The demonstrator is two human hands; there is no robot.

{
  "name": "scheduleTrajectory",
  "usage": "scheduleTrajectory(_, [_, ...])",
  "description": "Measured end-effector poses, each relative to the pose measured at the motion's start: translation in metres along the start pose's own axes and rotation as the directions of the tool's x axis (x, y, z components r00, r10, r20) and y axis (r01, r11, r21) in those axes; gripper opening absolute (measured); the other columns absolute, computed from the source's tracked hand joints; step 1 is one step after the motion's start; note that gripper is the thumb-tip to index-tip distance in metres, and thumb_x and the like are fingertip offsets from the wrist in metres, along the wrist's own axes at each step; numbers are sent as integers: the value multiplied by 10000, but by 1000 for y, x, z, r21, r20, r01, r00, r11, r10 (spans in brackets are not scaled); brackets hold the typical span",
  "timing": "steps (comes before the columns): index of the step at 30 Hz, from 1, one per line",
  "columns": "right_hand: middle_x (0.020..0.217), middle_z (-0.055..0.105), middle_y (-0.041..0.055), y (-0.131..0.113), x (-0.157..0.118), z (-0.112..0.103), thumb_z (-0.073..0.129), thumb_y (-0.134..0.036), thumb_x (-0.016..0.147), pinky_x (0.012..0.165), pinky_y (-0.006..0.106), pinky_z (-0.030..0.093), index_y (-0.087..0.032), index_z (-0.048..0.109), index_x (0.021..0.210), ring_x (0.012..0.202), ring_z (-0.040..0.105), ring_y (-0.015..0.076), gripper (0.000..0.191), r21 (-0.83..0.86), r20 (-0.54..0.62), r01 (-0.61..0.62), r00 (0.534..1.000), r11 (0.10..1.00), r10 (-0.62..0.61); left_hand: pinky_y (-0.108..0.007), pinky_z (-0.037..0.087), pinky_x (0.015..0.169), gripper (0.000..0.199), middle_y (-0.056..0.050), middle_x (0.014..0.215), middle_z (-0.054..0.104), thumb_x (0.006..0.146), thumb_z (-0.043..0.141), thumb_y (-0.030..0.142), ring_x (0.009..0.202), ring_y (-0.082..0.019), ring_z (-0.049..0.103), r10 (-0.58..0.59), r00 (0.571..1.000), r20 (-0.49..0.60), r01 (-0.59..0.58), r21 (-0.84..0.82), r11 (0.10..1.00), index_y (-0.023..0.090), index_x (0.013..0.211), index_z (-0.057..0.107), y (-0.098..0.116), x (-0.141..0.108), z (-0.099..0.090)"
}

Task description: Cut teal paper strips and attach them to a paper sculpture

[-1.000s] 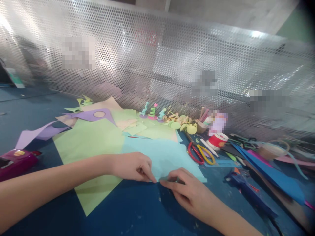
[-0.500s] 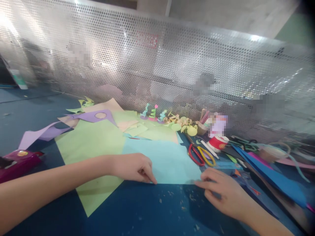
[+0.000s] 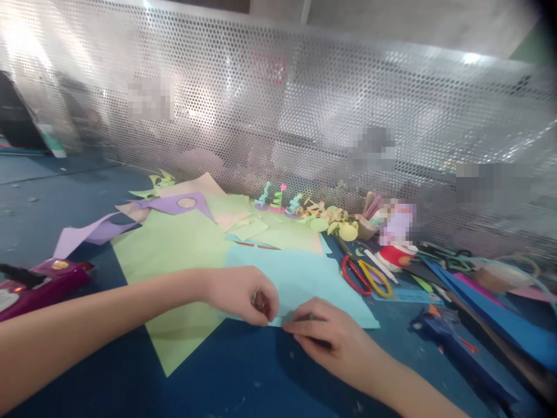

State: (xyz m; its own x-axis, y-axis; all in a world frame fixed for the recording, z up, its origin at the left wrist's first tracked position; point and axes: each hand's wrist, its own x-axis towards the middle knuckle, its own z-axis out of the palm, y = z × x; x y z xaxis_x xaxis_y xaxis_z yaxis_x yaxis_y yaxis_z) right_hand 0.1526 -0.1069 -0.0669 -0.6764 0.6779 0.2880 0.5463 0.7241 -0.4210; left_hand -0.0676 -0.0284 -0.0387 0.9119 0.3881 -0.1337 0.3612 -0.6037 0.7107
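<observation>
A light blue sheet of paper lies on the dark blue table, its near edge showing a narrow strip that looks folded. My left hand is curled, thumb and fingertips pinched on that near edge. Close beside it on the right, my right hand has its fingers together, the tips pressing the same edge. Under the blue sheet's left side is a large light green sheet, partly covered by my left forearm.
Scissors with red and yellow handles, a white pen and a red-and-white roll lie right. A blue glue gun is further right. A magenta device sits left. Small paper spirals stand before the perforated metal panel.
My right hand has moved left along the near edge, close to my left hand. My left hand's index finger has curled in. The view has shifted slightly.
</observation>
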Motion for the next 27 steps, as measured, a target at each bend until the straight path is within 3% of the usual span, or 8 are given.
scheduleTrajectory(5, [947, 612, 70, 3, -2, 3, 444, -151, 866, 728, 294, 479, -250, 616, 1087, 855, 560, 159, 297, -21, -16, 2, 1000, 1000, -2, -173, 442, 619, 142, 3, 739, 650, 711, 632, 199, 675, -107, 588, -33, 989, 146, 41, -52, 998, 189, 850, 661, -4, -7, -18])
scheduleTrajectory(13, [940, 579, 77, 1, 0, 6, 441, -155, 869, 710, 315, 465, -252, 581, 1138, 838, 531, 170, 319, -98, 33, 23, 999, 995, -20, -187, 453, 605, 205, -12, 734, 661, 735, 624, 266, 653, -115, 592, -54, 974, 222, 77, -99, 992, 199, 923, 668, -14, -7, -23])
scheduleTrajectory(27, [909, 587, 77, -6, 2, 7, 441, -109, 831, 671, 313, 449, -220, 572, 1138, 788, 516, 174, 351, -133, 26, 49, 999, 990, -46, -178, 434, 643, 215, -15, 816, 696, 722, 625, 244, 728, -125, 608, -75, 988, 132, 68, 58, 996, 235, 920, 710, -17, -11, -20])
